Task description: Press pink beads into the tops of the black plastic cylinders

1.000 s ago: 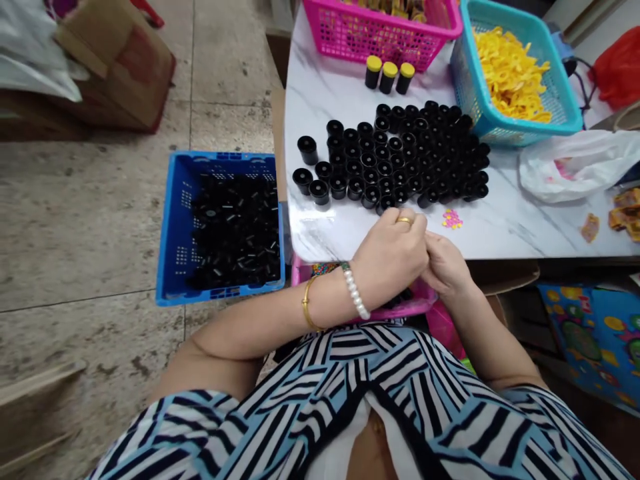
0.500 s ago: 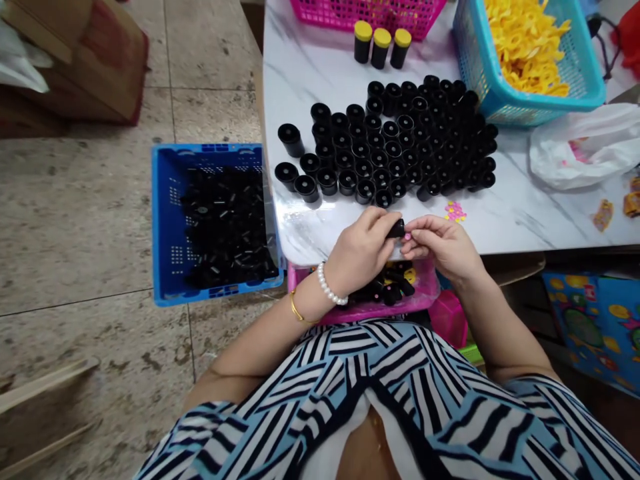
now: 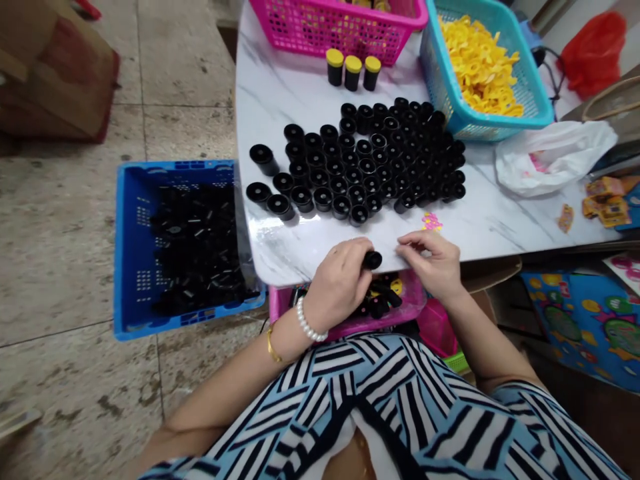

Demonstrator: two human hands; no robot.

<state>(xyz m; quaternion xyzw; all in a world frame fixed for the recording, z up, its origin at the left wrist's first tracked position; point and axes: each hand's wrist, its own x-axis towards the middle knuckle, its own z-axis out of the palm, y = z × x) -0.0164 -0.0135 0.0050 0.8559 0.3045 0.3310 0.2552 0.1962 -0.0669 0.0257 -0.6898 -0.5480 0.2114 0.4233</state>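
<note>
My left hand (image 3: 343,280) is closed round a small black tube (image 3: 373,260) at the near edge of the marble table (image 3: 295,87). My right hand (image 3: 433,260) hovers just right of the tube, fingers curled in a loose pinch; what they hold, if anything, is too small to see. A small pile of pink and yellow beads (image 3: 431,221) lies just beyond my right fingers. Several open black tubes (image 3: 370,160) stand packed together on the table. A pink tray (image 3: 400,310) with more tubes sits on my lap under both hands.
Three yellow-capped tubes (image 3: 353,70) stand before a pink basket (image 3: 340,27). A teal basket (image 3: 480,67) holds yellow pieces. A white plastic bag (image 3: 550,157) lies at the right. On the floor at the left, a blue crate (image 3: 175,247) is full of black tubes.
My hands have come slightly apart; the right fingers have left the tube's mouth. The pink bead seen at the tube's end half a second ago no longer shows. The view has shifted right.
</note>
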